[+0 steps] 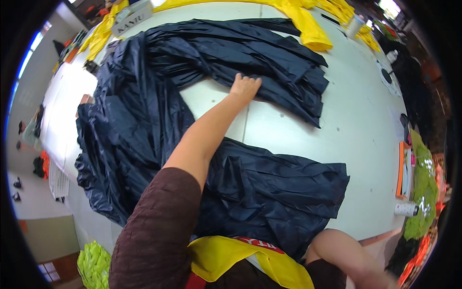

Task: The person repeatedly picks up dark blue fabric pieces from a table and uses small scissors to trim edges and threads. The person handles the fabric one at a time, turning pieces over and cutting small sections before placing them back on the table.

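Observation:
Shiny navy trousers point(130, 111) lie spread on the white table point(274, 137), crumpled, with two leg-like parts running to the right. My left hand point(246, 86) reaches across to the far leg, its fingers closed on the near edge of the cloth. The near leg lies close to my body, partly hidden under my left arm. My right arm is bent at the lower right. My right hand point(380, 281) is smeared by motion and cut off by the lower edge, so its fingers do not show.
Yellow garments point(313, 36) lie along the table's far edge, beside a grey box point(132, 18) at the far left. A white cup-like roll point(406, 208) and an orange-edged folder point(400, 168) sit at the right edge. Lime-green cloth point(96, 264) is at the lower left.

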Action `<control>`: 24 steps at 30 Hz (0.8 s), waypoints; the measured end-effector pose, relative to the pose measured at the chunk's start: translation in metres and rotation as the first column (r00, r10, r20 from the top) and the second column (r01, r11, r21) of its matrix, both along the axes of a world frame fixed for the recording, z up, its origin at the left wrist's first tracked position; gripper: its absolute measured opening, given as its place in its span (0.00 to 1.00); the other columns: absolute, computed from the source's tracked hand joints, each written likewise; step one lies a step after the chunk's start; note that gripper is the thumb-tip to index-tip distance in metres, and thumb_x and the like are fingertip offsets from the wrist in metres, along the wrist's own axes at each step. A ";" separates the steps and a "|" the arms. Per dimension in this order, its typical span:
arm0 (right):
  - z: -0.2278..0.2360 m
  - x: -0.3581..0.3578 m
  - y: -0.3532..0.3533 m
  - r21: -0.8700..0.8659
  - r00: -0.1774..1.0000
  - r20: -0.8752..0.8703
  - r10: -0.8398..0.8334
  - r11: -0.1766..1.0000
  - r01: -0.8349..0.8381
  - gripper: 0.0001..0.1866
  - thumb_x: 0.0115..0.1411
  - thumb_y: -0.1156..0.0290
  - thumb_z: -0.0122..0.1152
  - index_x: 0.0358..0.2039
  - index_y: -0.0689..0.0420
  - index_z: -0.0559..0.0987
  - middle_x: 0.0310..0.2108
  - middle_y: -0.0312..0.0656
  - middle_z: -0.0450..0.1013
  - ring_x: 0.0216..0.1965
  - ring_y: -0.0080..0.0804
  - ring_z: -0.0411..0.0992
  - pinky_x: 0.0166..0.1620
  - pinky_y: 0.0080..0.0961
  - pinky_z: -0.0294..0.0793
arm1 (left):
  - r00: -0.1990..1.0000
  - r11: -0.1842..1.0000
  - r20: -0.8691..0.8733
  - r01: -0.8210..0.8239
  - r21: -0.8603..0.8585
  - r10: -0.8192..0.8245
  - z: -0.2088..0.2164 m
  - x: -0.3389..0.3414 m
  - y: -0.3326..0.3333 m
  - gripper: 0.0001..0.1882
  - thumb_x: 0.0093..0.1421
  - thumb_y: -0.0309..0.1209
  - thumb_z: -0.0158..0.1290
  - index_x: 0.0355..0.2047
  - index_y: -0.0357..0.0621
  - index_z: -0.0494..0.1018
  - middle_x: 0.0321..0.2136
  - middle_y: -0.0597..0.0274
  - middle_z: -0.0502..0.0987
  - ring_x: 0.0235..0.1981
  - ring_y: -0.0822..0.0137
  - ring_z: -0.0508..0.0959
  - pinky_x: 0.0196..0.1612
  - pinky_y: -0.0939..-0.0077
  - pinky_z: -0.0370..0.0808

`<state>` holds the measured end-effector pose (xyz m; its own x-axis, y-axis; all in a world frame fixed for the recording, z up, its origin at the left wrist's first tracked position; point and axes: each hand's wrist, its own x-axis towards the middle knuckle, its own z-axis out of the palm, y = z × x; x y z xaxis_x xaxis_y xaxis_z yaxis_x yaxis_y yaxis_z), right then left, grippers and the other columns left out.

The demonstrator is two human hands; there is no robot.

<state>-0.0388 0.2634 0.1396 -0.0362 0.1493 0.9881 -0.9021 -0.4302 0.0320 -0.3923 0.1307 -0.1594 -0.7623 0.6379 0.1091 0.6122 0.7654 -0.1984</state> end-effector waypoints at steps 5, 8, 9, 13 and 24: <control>-0.134 -0.061 0.083 -0.574 0.627 0.674 0.392 0.811 0.110 0.08 0.56 0.73 0.52 0.37 0.56 0.72 0.16 0.24 0.60 0.13 0.10 0.52 0.16 0.08 0.49 | 0.936 0.938 0.070 0.346 0.016 -0.346 0.000 0.027 -0.046 0.14 0.48 0.26 0.49 0.37 0.47 0.67 0.31 0.61 0.71 0.35 0.60 0.73 0.35 0.70 0.72; -0.223 -0.104 0.082 0.434 -0.375 0.886 -0.274 0.773 0.463 0.12 0.59 0.66 0.53 0.39 0.59 0.76 0.22 0.29 0.68 0.15 0.09 0.51 0.16 0.10 0.49 | 0.923 0.941 0.185 0.331 0.067 -0.338 0.004 0.063 -0.101 0.17 0.42 0.22 0.52 0.35 0.45 0.67 0.31 0.58 0.70 0.36 0.57 0.71 0.36 0.67 0.71; -0.244 -0.106 0.077 0.421 -0.378 0.883 -0.278 0.825 0.377 0.12 0.58 0.67 0.53 0.37 0.61 0.76 0.24 0.31 0.70 0.16 0.11 0.55 0.18 0.11 0.53 | 0.925 0.942 0.190 0.306 0.136 -0.328 0.008 0.074 -0.113 0.18 0.40 0.20 0.52 0.35 0.44 0.66 0.31 0.57 0.69 0.36 0.55 0.70 0.38 0.66 0.70; -0.291 -0.101 0.057 0.555 -0.500 0.750 -0.433 0.823 0.121 0.16 0.56 0.63 0.55 0.35 0.65 0.76 0.28 0.37 0.73 0.29 0.25 0.69 0.36 0.21 0.67 | 0.924 0.898 0.187 0.250 0.363 -0.333 0.005 0.092 -0.129 0.20 0.40 0.16 0.48 0.38 0.39 0.68 0.34 0.52 0.69 0.39 0.51 0.68 0.44 0.65 0.67; -0.279 -0.088 0.061 0.551 -0.419 0.783 -0.460 0.825 0.125 0.15 0.52 0.61 0.61 0.29 0.62 0.74 0.22 0.32 0.67 0.19 0.15 0.59 0.20 0.15 0.57 | 0.758 0.645 0.223 0.316 0.696 -0.613 0.061 0.165 -0.044 0.14 0.50 0.27 0.56 0.38 0.39 0.72 0.39 0.51 0.73 0.43 0.53 0.72 0.48 0.66 0.68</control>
